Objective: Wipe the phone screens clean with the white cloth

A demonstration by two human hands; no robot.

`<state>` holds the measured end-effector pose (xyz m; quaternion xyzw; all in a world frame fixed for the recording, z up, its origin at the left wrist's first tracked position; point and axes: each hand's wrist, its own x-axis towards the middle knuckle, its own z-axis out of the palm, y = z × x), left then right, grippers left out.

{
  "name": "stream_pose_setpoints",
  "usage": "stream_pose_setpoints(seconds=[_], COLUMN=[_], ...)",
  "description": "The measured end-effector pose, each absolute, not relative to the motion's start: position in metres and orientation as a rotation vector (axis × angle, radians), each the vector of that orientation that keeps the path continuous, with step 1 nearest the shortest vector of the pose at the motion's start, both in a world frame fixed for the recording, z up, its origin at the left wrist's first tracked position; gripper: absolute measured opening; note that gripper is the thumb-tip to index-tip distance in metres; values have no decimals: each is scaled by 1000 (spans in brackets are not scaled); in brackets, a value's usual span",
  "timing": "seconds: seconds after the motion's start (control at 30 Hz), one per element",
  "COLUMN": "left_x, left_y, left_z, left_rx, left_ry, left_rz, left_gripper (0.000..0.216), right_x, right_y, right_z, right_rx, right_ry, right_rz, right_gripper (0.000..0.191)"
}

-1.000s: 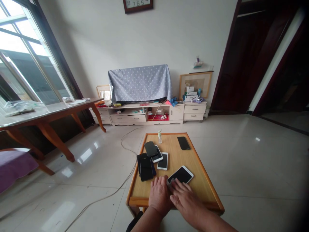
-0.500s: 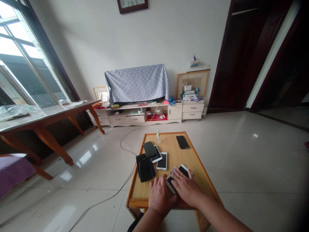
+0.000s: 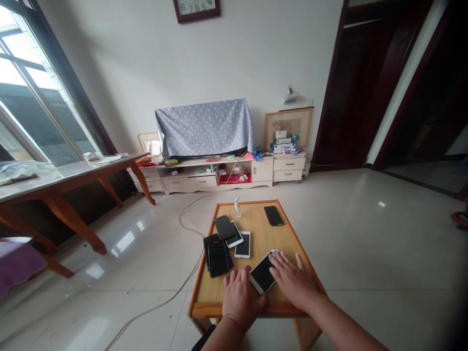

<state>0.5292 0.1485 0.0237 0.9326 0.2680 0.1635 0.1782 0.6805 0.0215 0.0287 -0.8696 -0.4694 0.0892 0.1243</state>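
Observation:
A white-framed smartphone (image 3: pixel 263 273) lies slanted on the small wooden table (image 3: pixel 265 240), its dark screen facing up. My left hand (image 3: pixel 241 292) is at its lower left edge, with fingers curled and the thumb by the bottom corner, gripping it. Over its upper right part rests my right hand (image 3: pixel 292 278), fingers stretched out and pressing down a small greyish cloth (image 3: pixel 273 255). Most of that cloth is hidden under the fingertips. Left of the hands lie several other phones, among them a black phone (image 3: pixel 218 259) and a white phone (image 3: pixel 243 244).
A small pump bottle (image 3: pixel 237 208) stands near the table's far edge. Another black phone (image 3: pixel 273 215) lies at the far right. A cable (image 3: pixel 161 303) runs over the floor on the left. Beyond stands a low white cabinet (image 3: pixel 190 182).
My right hand has slid the cloth from the middle of the phone to its upper right end, uncovering more screen. The left hand stays at the phone's lower edge. The view has shifted slightly.

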Motion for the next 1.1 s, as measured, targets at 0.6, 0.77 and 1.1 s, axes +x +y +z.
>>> stream_pose_setpoints(seconds=[0.6, 0.77, 1.1], left_x=[528, 528, 528], left_y=[149, 149, 149], left_z=[23, 25, 26], left_rx=[2697, 2709, 2698], left_ry=[735, 719, 712], left_rz=[471, 458, 426], left_gripper=[55, 53, 50], right_x=[658, 652, 641], right_y=[-2, 1, 8], right_z=[35, 33, 44], right_rx=[-2396, -2283, -2188], right_ry=[-1516, -1580, -1613], right_rz=[344, 436, 460], right_gripper=[64, 59, 54])
